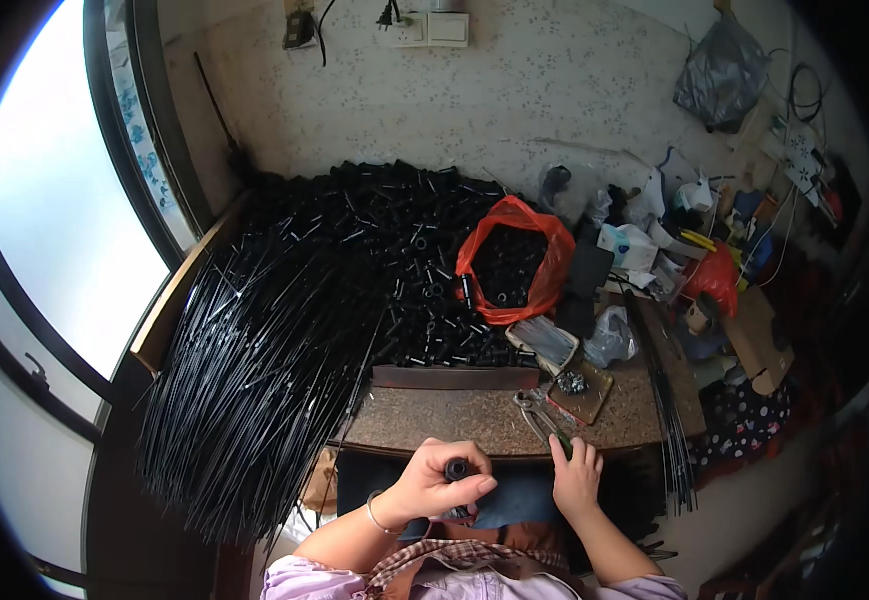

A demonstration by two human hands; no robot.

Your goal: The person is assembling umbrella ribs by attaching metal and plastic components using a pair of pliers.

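My left hand [422, 486] is closed around a short black tubular piece [456, 467], its round end pointing up beside the thumb. Below the fist another dark part shows, but I cannot make out whether it belongs to the same piece. At the table's front edge my right hand [578, 474] has its fingers closed on the green-handled pliers [532, 409]. Their metal jaws rest on the wooden table [434, 428] and point away from me. Just beyond the jaws lies a small heap of shiny metal bits [571, 382] on a flat board [588, 400].
A big pile of black tubular parts [354, 215] covers the back. Long thin black rods [254, 390] overhang the left edge; more rods [662, 400] lie right. A red plastic bag [561, 262] holds black parts. A dark strip [454, 377] fronts the pile. Clutter [644, 250] crowds the right.
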